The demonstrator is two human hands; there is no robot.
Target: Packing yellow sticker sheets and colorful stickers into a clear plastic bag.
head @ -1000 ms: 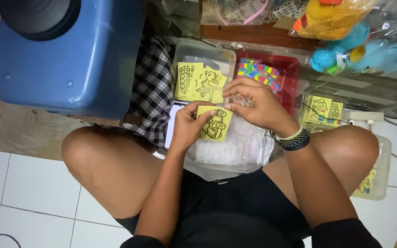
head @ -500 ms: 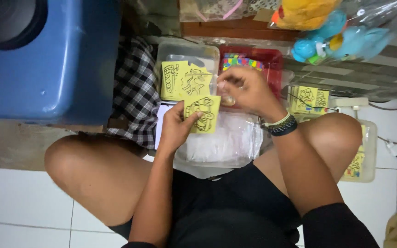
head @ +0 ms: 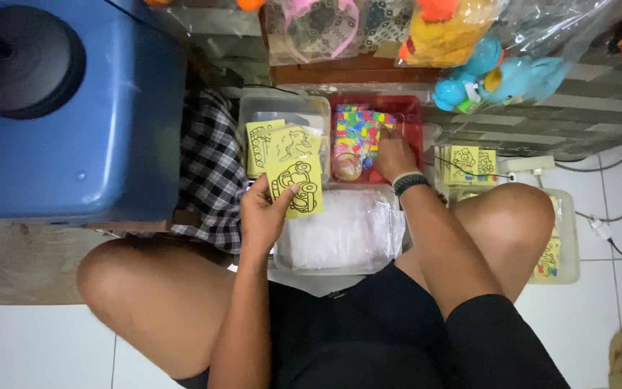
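My left hand [head: 264, 216] is closed around a yellow card [head: 296, 187], thumb across its face and fingers behind; the card is a flat, matte rectangle with a black line drawing of a car, held tilted above the near edge of a clear plastic tub [head: 282, 108]. More yellow cards [head: 278, 142] with black outlines lie stacked in that tub, just beyond the one I hold. My right hand [head: 394, 153] reaches into the red tray [head: 412, 108] next to it, fingers curled down among small, bright packets [head: 360, 130] in many colours; whether they pinch anything I cannot tell. A dark woven band [head: 410, 180] sits on that wrist. A round, tan disc [head: 347, 167] lies in the tray's near corner, just beside my hand.

Below both hands, a clear bin holds a heap of thin, glossy plastic bags [head: 343, 230], crinkled and whitish. A black-and-white checked cloth [head: 210, 166] hangs at the left, against a big, smooth blue plastic container [head: 73, 158] with a round black cap. To the right, another clear box [head: 563, 245] holds more yellow cards. Beyond the trays, soft and plastic toys [head: 498, 75] in blue and yellow sit wrapped in clear film. I sit on a white tiled floor [head: 37, 346], knees apart.
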